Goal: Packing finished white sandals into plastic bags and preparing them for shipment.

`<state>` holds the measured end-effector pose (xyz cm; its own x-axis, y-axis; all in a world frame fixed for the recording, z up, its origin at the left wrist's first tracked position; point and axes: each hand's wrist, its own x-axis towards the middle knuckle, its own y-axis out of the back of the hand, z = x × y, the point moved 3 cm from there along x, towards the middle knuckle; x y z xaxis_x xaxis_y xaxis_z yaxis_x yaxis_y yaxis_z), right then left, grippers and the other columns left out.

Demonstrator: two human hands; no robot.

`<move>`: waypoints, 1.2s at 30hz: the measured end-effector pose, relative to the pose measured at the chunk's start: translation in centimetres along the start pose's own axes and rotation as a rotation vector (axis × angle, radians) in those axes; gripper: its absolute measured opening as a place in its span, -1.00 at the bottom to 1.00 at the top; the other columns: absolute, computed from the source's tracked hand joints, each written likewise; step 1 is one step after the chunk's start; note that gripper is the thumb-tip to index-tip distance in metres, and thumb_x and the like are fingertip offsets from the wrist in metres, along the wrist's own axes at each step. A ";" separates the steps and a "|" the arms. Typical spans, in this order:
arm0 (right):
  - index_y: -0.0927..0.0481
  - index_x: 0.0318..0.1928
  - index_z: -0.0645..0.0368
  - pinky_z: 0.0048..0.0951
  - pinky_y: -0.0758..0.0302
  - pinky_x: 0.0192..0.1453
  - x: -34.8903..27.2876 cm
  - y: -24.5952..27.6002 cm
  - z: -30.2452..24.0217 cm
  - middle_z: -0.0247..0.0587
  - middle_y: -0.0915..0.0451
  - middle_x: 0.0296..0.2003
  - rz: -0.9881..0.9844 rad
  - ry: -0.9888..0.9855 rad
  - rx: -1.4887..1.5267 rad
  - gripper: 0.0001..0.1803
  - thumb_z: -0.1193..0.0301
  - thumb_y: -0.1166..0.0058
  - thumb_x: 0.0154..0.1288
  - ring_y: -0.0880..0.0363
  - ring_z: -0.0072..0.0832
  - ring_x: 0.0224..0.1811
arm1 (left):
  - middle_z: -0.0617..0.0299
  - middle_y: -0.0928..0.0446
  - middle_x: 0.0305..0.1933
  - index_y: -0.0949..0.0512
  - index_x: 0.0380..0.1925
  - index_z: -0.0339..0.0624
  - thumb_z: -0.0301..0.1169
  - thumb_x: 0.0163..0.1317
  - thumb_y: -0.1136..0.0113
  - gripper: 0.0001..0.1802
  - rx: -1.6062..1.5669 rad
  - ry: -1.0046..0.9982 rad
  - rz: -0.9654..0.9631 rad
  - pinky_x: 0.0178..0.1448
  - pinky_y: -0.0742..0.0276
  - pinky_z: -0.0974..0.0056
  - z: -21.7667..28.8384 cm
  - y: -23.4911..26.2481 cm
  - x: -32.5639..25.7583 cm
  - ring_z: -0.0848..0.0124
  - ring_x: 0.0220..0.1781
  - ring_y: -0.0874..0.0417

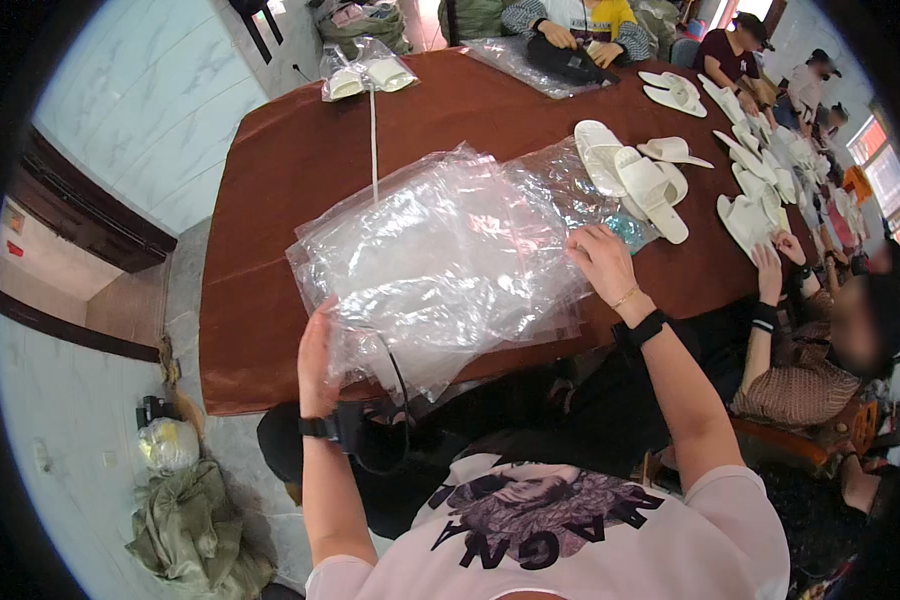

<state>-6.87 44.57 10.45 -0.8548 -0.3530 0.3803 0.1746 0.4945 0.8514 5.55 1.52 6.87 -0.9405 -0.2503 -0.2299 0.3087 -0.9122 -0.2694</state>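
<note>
A stack of clear plastic bags [420, 260] lies crinkled and shiny across the near part of the table, its lower corner close to the front edge. My left hand [315, 358] is upright against the stack's left side, fingers stretched out and partly covered by the film. At the right side, my right hand [602, 264] bends its fingers down onto the bag edge in a pinch. Just beyond that hand lie several white slippers [650, 185], some overlapping, with more clear film beside them.
The brown-covered table [270, 190] carries a bagged pair of slippers [370, 76] at the far left. Across it, a person handles a black item [568, 66]. On the right, another person's hand [767, 272] touches a slipper. A green sack [198, 535] lies on the floor at left.
</note>
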 end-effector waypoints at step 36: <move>-0.13 0.48 -0.39 0.32 0.38 0.54 -2.2 -12.9 -7.8 -0.21 0.08 0.55 -0.323 0.157 -0.095 -0.23 -0.21 0.06 0.31 0.29 -0.10 0.61 | 0.21 0.10 0.62 -0.13 0.48 0.27 0.14 0.37 0.01 -0.26 1.594 -0.367 0.066 0.50 0.26 -0.40 -6.0 -2.3 4.5 -0.13 0.61 0.22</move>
<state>-3.46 32.79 1.48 -0.7892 -0.6001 0.1306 -0.0416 0.2644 0.9635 1.42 4.43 0.86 -0.9856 -0.1470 0.0834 0.1164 -0.2321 0.9657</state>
